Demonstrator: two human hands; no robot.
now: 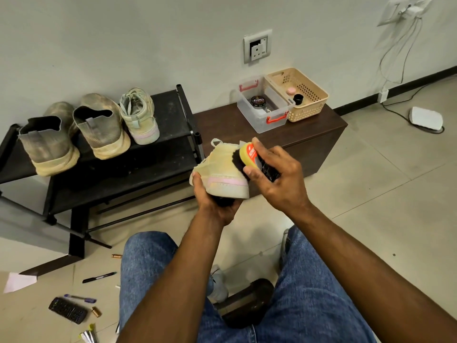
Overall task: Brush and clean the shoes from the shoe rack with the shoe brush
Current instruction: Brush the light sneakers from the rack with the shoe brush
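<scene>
Shoe (220,169) cupped in left hand (215,201); right hand (277,177) grips brush (252,157) (tin (257,102) reads "Cherry").

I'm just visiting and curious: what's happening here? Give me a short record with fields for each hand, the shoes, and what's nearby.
left hand: left hand grips the pale sneaker from below
right hand: right hand holds the shoe brush, bristles against the sneaker's upper
shoe rack: shoe rack carries three more shoes: two dusty grey shoes and the matching sneaker
bench: dark wooden bench with a clear box holding a polish tin, beside a beige basket
</scene>
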